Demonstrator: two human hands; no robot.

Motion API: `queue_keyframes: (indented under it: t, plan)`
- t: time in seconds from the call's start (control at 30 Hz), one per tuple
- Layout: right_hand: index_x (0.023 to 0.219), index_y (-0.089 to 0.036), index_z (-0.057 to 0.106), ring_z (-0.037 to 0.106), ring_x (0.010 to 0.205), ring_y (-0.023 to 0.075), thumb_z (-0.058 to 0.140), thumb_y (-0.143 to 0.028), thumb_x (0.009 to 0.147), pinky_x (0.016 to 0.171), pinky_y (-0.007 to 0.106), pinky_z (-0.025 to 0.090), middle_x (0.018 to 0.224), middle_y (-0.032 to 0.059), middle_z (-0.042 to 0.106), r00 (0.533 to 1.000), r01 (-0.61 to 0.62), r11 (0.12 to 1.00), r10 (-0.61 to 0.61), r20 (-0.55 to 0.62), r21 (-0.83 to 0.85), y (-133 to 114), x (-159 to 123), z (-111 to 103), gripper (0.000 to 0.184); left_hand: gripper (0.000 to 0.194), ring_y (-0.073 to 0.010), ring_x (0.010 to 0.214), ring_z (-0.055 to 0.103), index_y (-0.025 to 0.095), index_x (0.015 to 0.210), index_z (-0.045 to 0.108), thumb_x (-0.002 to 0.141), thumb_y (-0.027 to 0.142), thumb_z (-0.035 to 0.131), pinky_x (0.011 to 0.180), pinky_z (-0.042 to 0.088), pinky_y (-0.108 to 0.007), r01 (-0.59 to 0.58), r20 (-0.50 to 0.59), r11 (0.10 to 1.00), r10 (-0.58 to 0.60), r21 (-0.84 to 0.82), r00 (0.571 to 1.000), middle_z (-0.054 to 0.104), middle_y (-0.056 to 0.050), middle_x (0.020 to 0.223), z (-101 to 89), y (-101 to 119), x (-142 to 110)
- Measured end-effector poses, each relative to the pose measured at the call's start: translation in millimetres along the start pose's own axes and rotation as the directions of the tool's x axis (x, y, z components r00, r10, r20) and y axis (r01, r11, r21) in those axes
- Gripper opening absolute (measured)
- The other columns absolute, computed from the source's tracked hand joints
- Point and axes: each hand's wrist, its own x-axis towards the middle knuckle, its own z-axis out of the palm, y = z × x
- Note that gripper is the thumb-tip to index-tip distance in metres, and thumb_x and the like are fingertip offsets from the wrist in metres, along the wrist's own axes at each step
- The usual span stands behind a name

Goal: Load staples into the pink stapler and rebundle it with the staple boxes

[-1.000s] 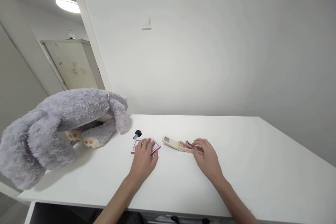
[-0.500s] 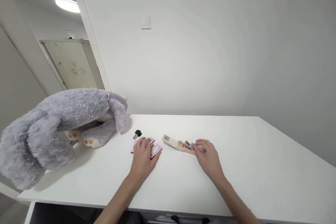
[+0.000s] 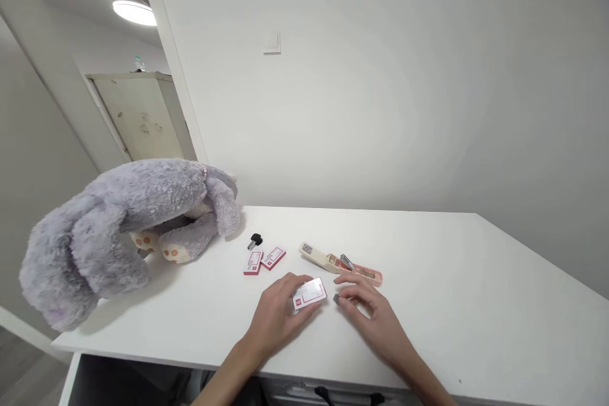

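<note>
Pulled nearer now is one small red-and-white box (image 3: 310, 293), held in the left hand (image 3: 275, 314). A little grey piece (image 3: 336, 299) is pinched by the right hand (image 3: 379, 322). So work seems to be shifted from the open stapler (image 3: 316, 256), touched before, now left just beyond the hands. Two more boxes (image 3: 273, 258), partly hidden before, are fully shown.

head view | forward and down | white desk (image 3: 457, 292) near, wall (image 3: 380, 108) beyond

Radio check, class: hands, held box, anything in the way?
Left hand gripping labelled box. Right hand pinching small grey piece. Possible obstacle: open stapler beyond right hand.
</note>
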Motion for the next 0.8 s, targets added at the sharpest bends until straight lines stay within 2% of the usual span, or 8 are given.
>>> queue_keyframes:
  t: [0.1, 0.27, 0.4, 0.53, 0.6, 0.7, 0.8]
  plan:
    - [0.092, -0.026, 0.072, 0.063, 0.119, 0.0266, 0.062, -0.043, 0.098, 0.093, 0.035, 0.054, 0.132, 0.0073, 0.067, 0.993, -0.047, 0.993, 0.034, 0.116, 0.11, -5, -3, 1, 0.021, 0.033, -0.0215, 0.097, 0.072, 0.025, 0.118, 0.063, 0.089, 0.039, 0.073, 0.084, 0.055, -0.031, 0.053, 0.038, 0.997, -0.051, -0.056, 0.998, 0.075, -0.004, 0.11, 0.5, 5, 0]
    - [0.092, -0.024, 0.075, 0.065, 0.115, 0.0258, 0.065, -0.042, 0.097, 0.096, 0.036, 0.053, 0.132, 0.008, 0.067, 0.983, -0.083, 0.982, 0.053, 0.174, 0.168, -10, -4, 1, 0.021, 0.036, -0.0209, 0.096, 0.072, 0.024, 0.115, 0.065, 0.085, 0.04, 0.077, 0.084, 0.055, -0.031, 0.127, 0.099, 0.986, -0.116, -0.108, 0.988, 0.076, -0.002, 0.108, 0.7, 3, -2]
    - [0.09, -0.023, 0.076, 0.067, 0.109, 0.0255, 0.069, -0.043, 0.095, 0.094, 0.037, 0.054, 0.132, 0.0091, 0.067, 0.966, -0.14, 0.964, 0.083, 0.245, 0.225, -14, -5, 2, 0.022, 0.032, -0.02, 0.093, 0.071, 0.024, 0.113, 0.068, 0.086, 0.039, 0.077, 0.082, 0.054, -0.029, 0.118, 0.119, 0.983, -0.102, -0.139, 0.988, 0.076, -0.002, 0.105, 0.4, 3, -3]
    - [0.091, -0.022, 0.077, 0.068, 0.1, 0.0245, 0.07, -0.044, 0.094, 0.088, 0.037, 0.056, 0.124, 0.0097, 0.069, 0.945, -0.183, 0.933, 0.081, 0.316, 0.31, -15, -3, 2, 0.024, 0.032, -0.0196, 0.093, 0.07, 0.026, 0.114, 0.069, 0.087, 0.04, 0.077, 0.081, 0.053, -0.029, 0.059, 0.139, 0.985, -0.037, -0.162, 0.99, 0.074, -0.002, 0.105, 0.8, 1, -3]
    - [0.093, -0.022, 0.078, 0.068, 0.099, 0.0239, 0.07, -0.045, 0.094, 0.088, 0.036, 0.055, 0.119, 0.0091, 0.07, 0.946, -0.187, 0.923, 0.077, 0.315, 0.335, -13, -2, 3, 0.024, 0.041, -0.0205, 0.096, 0.07, 0.027, 0.12, 0.067, 0.084, 0.042, 0.081, 0.084, 0.052, -0.03, 0.072, 0.137, 0.984, -0.05, -0.163, 0.989, 0.074, -0.002, 0.109, 1.4, 0, -4]
    - [0.094, -0.022, 0.077, 0.067, 0.094, 0.0222, 0.071, -0.046, 0.093, 0.088, 0.036, 0.054, 0.111, 0.0077, 0.07, 0.953, -0.201, 0.919, 0.104, 0.283, 0.339, -6, 0, 4, 0.025, 0.058, -0.0217, 0.097, 0.069, 0.026, 0.129, 0.059, 0.079, 0.04, 0.085, 0.085, 0.053, -0.031, 0.158, 0.13, 0.972, -0.137, -0.172, 0.982, 0.073, -0.003, 0.113, 2.1, -1, -4]
    - [0.093, -0.021, 0.075, 0.066, 0.083, 0.0195, 0.072, -0.05, 0.092, 0.083, 0.034, 0.054, 0.101, 0.0059, 0.069, 0.965, -0.218, 0.918, 0.151, 0.214, 0.331, 2, 1, 5, 0.029, 0.055, -0.0204, 0.091, 0.068, 0.024, 0.128, 0.057, 0.08, 0.035, 0.081, 0.081, 0.053, -0.03, 0.197, 0.144, 0.966, -0.173, -0.168, 0.974, 0.073, -0.003, 0.112, 0.9, 2, -3]
